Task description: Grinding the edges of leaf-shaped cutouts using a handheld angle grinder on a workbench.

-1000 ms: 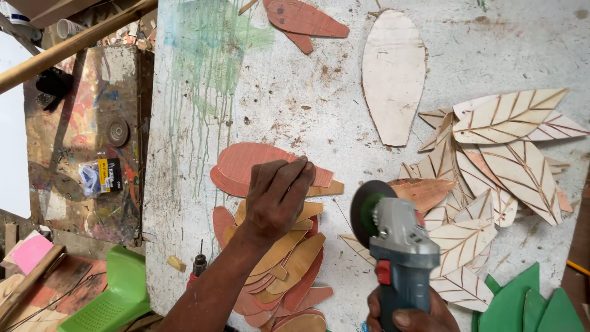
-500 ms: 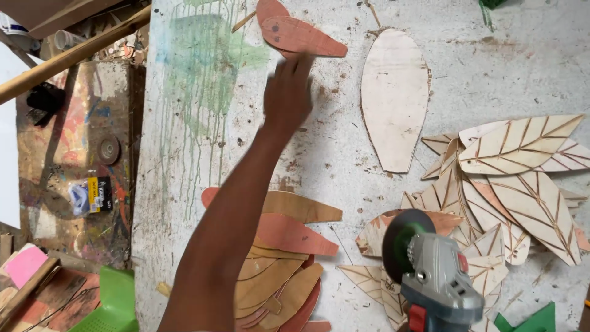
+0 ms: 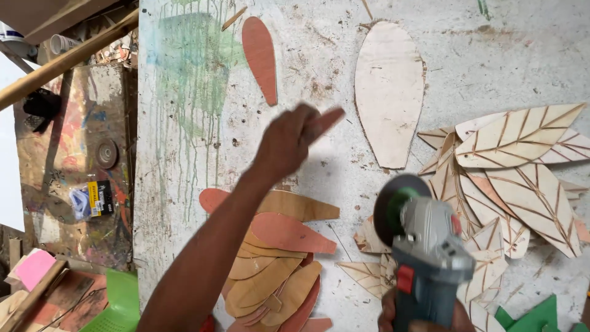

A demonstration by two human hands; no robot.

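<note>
The left hand [image 3: 289, 144] is hovering empty, fingers loose, over the surface [image 3: 319, 86]; the right hand [image 3: 424, 316], at 5 o'clock, is gripping a grey grinder [image 3: 424, 246]

Workshop, craft woodworking. Evidence: paint-stained worktable [image 3: 184, 123]; angle grinder [image 3: 424, 246] in use; piles of cut plywood leaves [image 3: 522, 166], some grooved with veins, some painted reddish; spare grinding disc [image 3: 106, 153] on a paint-splattered side bench [image 3: 74, 203]; lumber [image 3: 61, 61].
</note>
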